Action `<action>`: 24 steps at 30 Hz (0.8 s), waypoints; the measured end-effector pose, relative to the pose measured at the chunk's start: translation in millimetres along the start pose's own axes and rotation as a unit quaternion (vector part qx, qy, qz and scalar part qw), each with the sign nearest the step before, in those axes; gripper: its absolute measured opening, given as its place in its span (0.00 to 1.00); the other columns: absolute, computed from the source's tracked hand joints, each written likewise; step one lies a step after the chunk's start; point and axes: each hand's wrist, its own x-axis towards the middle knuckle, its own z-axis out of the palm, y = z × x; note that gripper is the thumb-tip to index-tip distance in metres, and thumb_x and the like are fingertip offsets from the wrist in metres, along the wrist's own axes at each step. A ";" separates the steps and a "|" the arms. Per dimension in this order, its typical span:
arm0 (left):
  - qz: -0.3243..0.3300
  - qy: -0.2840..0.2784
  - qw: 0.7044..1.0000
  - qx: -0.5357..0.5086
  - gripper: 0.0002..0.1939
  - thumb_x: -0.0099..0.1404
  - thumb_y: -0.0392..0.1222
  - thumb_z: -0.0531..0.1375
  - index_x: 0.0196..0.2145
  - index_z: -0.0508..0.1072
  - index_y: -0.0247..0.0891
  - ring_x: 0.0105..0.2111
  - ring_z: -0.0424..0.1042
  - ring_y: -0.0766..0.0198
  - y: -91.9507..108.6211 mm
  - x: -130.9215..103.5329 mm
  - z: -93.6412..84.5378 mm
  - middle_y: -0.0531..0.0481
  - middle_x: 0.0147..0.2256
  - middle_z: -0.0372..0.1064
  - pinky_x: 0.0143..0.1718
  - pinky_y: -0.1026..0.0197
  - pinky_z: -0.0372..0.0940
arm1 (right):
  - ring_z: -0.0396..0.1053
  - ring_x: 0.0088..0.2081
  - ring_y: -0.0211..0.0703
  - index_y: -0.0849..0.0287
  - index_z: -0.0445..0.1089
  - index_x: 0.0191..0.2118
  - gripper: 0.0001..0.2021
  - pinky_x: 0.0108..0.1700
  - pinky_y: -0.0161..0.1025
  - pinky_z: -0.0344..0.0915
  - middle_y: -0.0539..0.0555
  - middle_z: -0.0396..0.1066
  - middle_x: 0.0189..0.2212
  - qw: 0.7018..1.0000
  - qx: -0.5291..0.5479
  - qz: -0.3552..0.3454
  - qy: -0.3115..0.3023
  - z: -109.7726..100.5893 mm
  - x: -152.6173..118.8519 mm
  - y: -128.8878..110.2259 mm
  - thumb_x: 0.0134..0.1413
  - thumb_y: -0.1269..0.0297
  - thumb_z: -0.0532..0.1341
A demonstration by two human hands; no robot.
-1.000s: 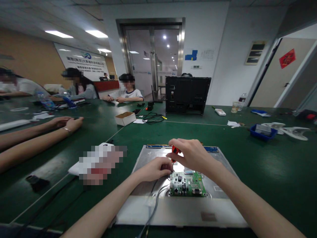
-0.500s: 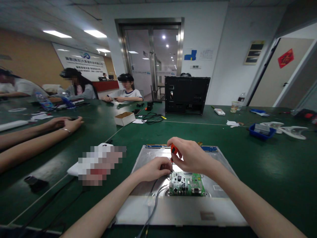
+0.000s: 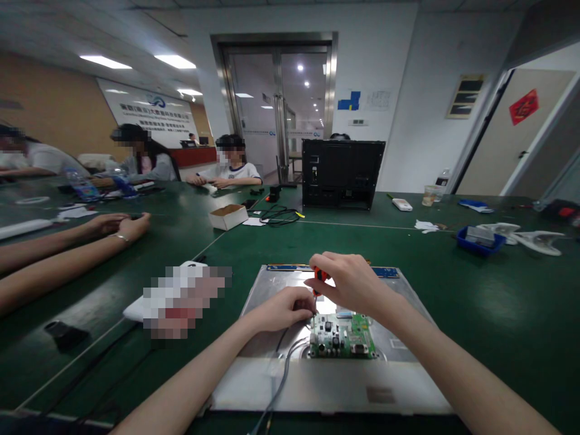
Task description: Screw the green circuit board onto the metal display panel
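My right hand (image 3: 347,275) is closed round the orange and black handle of a screwdriver (image 3: 320,275). Its shaft points down to the upper left corner of a green circuit board (image 3: 342,337). Beside that corner, my left hand (image 3: 290,305) has its fingers curled, thumb and fingertips close to the screwdriver's tip; what they pinch, if anything, is too small to make out. The board lies on a flat silver display panel (image 3: 258,296) with a blue strip (image 3: 385,272) along its far edge. Grey cables (image 3: 285,374) run from the board's left side toward me.
A black monitor housing (image 3: 343,174) stands across the green table. Behind the panel are a small white box (image 3: 228,217) and a black cable (image 3: 276,216). A blue tray (image 3: 480,240) lies to the right. At left, another person's hands (image 3: 129,228) rest over the table.
My right hand has shifted its fingers on the screwdriver handle and turned slightly, moving a little right. My left hand stays by the board's corner.
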 end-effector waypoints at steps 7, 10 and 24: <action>-0.007 0.009 1.000 -0.004 0.02 0.58 0.34 0.60 0.31 0.73 0.37 0.29 0.67 0.63 -1.7 0.0 1.2 0.54 0.28 0.68 0.34 0.63 0.62 | 0.67 0.31 0.38 0.58 0.66 0.46 0.07 0.31 0.35 0.52 0.53 0.72 0.39 0.996 0.083 -0.029 0.014 0.9 -1.6 -1.8 0.63 0.67 0.58; -0.003 0.011 1.000 -0.011 0.03 0.58 0.34 0.60 0.33 0.73 0.36 0.29 0.66 0.63 -3.3 -0.3 1.9 0.54 0.28 0.68 0.32 0.64 0.61 | 0.67 0.32 0.39 0.60 0.65 0.48 0.11 0.34 0.37 0.56 0.55 0.71 0.41 0.993 0.111 -0.036 0.014 0.2 -2.5 -3.3 0.60 0.70 0.56; -0.009 0.000 1.000 -0.010 0.02 0.59 0.33 0.61 0.32 0.73 0.37 0.30 0.67 0.63 3.6 -1.3 -0.4 0.54 0.28 0.68 0.35 0.62 0.62 | 0.65 0.29 0.37 0.59 0.66 0.49 0.11 0.31 0.35 0.51 0.53 0.73 0.36 0.997 0.081 -0.017 0.004 -1.4 -2.1 -0.7 0.61 0.71 0.57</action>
